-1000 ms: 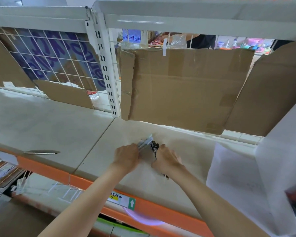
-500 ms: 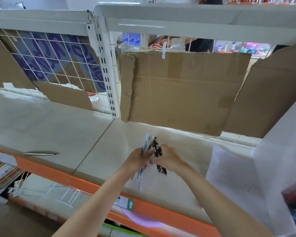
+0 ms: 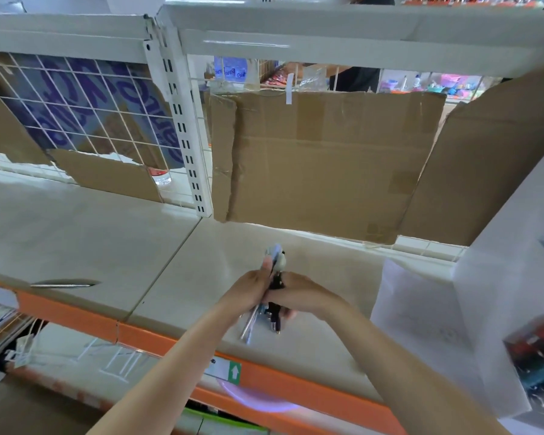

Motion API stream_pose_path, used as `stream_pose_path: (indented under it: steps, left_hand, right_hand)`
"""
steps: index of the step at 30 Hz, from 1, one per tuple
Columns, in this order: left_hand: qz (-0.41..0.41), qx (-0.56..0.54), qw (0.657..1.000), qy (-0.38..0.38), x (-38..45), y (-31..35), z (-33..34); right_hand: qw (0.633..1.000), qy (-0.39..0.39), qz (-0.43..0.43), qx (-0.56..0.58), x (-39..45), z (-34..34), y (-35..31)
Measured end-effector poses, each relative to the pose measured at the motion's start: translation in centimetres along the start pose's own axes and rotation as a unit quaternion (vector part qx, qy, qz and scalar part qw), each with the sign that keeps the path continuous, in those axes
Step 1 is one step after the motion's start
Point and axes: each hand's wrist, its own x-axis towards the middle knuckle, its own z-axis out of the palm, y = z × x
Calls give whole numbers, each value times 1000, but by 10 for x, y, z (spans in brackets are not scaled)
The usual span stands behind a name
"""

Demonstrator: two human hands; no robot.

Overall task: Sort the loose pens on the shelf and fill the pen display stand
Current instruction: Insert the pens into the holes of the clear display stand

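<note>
The left hand [image 3: 252, 291] is closed around a bunch of pale, clear-barrelled pens [image 3: 254, 320], its thumb pressed up along their capped ends, which stick out above the fist. The right hand [image 3: 299, 298] is closed beside it, touching it, gripping a bunch of black pens [image 3: 274, 318] whose tips point down toward the shelf [image 3: 176, 277]. Both bunches stand nearly upright, close together, their lower ends hanging just over the shelf surface.

A second ago the two hands lay lower and flatter on the shelf, with the pens slanting away to the upper right; half a second ago they had risen and the pens had swung more upright. Now the bunches are straighter still, and the pale caps reach higher above the left thumb.

Outward from the hands, a single dark pen [image 3: 62, 284] lies flat near the shelf's orange front edge [image 3: 66, 315], well to the left, unchanged in place. To the right a white sheet of paper [image 3: 415, 312] rests on the shelf against a white box [image 3: 500, 309]. Behind stands a brown cardboard panel [image 3: 327, 164] against the wire grid back [image 3: 85, 105]. I cannot tell whether the display stand is in sight.
</note>
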Motion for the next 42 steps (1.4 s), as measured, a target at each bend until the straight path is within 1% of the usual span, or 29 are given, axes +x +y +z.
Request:
stream_pose_path:
  steps: [1,3,5,7,8,9,10,11,13,16,20,22,24,27,29,31,34,38,42]
  left_hand:
    - [15,52,999,9,-1,0,-4]
    - [13,105,994,37,-1,-3,-11]
    - [5,150,988,37,-1,-8,-19]
    - [8,217,975,35,-1,-17,-29]
    - [-5,232,972,43,-3,-21,-36]
    - [4,271,961,57,-4,-30,-44]
    - [-10,277,957,88,-6,-39,-54]
    - [-16,304,945,124,-7,-50,-67]
    - [-55,319,923,209,-16,-69,-97]
    - [-100,365,890,253,-29,-95,-143]
    - [-155,423,853,262,-42,-121,-192]
    - [-177,452,841,239,-47,-131,-209]
    - [-173,493,829,198,-49,-139,-219]
    - [-155,518,827,158,-43,-143,-224]
    - [-151,524,824,158,-39,-141,-222]
    - [-122,522,827,169,-33,-141,-216]
    - [-66,500,846,175,-26,-132,-196]
    - [2,490,856,164,-8,-110,-161]
    - [55,414,892,173,10,-91,-125]
  right_hand:
    - [999,11,7,-36,3,5,-3]
    - [995,19,11,-99,10,14,-8]
    - [989,33,20,-139,21,25,-13]
    - [987,45,33,-148,32,36,-21]
    - [987,48,42,-148,38,42,-24]
    - [986,55,42,-149,42,48,-27]
    - [986,67,33,-152,46,53,-31]
    - [985,76,26,-154,48,58,-35]
    - [984,91,14,-155,54,65,-40]
    - [977,87,-13,-193,61,73,-49]
    - [967,70,-41,-241,71,85,-64]
    - [964,60,-42,-256,74,90,-67]
    - [963,61,-48,-257,76,91,-66]
    - [964,70,-58,-251,76,89,-63]
    - [963,69,-60,-253,75,89,-63]
    - [963,69,-57,-256,75,89,-63]
    - [962,69,-45,-259,74,87,-63]
    - [960,81,-39,-267,73,83,-60]
    - [958,98,-23,-270,70,72,-51]
